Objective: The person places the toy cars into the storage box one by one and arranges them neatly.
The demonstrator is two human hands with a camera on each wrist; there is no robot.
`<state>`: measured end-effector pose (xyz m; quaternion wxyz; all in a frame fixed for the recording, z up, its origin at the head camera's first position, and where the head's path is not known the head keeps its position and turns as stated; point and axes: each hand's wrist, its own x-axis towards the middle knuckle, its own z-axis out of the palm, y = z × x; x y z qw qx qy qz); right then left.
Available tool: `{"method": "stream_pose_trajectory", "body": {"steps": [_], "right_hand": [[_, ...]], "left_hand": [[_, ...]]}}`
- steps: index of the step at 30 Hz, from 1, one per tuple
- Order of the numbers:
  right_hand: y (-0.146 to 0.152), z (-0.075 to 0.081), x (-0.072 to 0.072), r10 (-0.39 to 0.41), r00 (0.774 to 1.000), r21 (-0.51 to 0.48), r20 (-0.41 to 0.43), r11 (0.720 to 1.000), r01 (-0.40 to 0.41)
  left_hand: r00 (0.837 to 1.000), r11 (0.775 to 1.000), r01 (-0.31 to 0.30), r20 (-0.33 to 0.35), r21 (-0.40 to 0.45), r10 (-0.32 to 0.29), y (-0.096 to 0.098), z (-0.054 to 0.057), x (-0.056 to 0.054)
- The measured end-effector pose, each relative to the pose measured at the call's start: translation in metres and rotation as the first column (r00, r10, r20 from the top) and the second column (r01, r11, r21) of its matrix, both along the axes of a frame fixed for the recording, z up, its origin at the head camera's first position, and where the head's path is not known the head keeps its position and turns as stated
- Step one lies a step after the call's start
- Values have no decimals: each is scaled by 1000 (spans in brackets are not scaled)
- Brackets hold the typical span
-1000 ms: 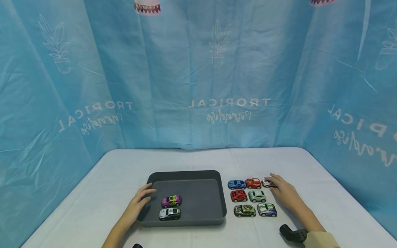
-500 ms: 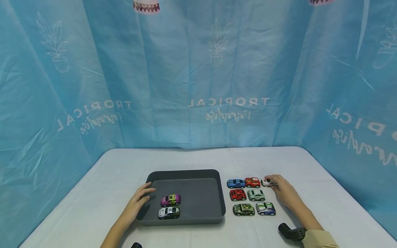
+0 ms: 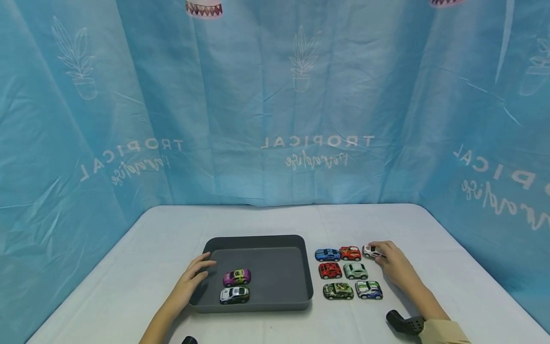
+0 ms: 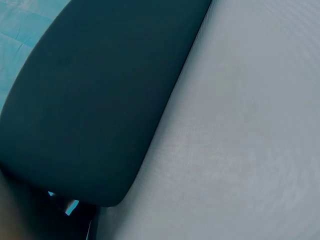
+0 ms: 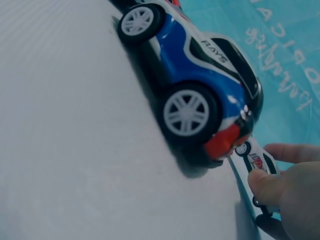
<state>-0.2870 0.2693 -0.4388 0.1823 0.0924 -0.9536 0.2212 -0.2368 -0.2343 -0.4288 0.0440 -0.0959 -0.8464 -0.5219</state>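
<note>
In the head view, my right hand (image 3: pixel 397 265) pinches a white toy car (image 3: pixel 372 251) at the far right of a group of toy cars. The right wrist view shows thumb and fingers on either side of this white toy car (image 5: pixel 257 162). My left hand (image 3: pixel 186 286) rests at the left rim of a dark grey tray (image 3: pixel 279 277), fingers loosely extended over it. Inside the tray, toward its left, stand a purple and yellow toy car (image 3: pixel 237 277) and a silver-white and black toy car (image 3: pixel 234 295). The left wrist view mostly shows the tray's outer wall (image 4: pixel 100 100).
Right of the tray stand a blue car (image 3: pixel 327 255), two red cars (image 3: pixel 350 253), a pale green car (image 3: pixel 355 271), a camouflage car (image 3: pixel 338 291) and a white, green and blue car (image 3: pixel 369 290). A white cloth (image 3: pixel 275 327) covers the table; a blue curtain (image 3: pixel 275 114) hangs behind.
My right fingers have closed round the white car, which now sits slightly higher and tilted. My left hand and the tray have stayed in place.
</note>
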Motion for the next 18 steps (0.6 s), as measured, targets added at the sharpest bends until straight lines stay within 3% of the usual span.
{"method": "stream_pose_trajectory", "body": {"steps": [12, 18], "right_hand": [[-3, 15, 4, 0, 999, -10, 32, 1000, 0], [-8, 23, 7, 4, 1000, -17, -2, 1000, -4]], "left_hand": [[1000, 1000, -6, 0, -1, 6, 0, 0, 0], [1000, 1000, 4, -5, 6, -4, 0, -1, 0]]}}
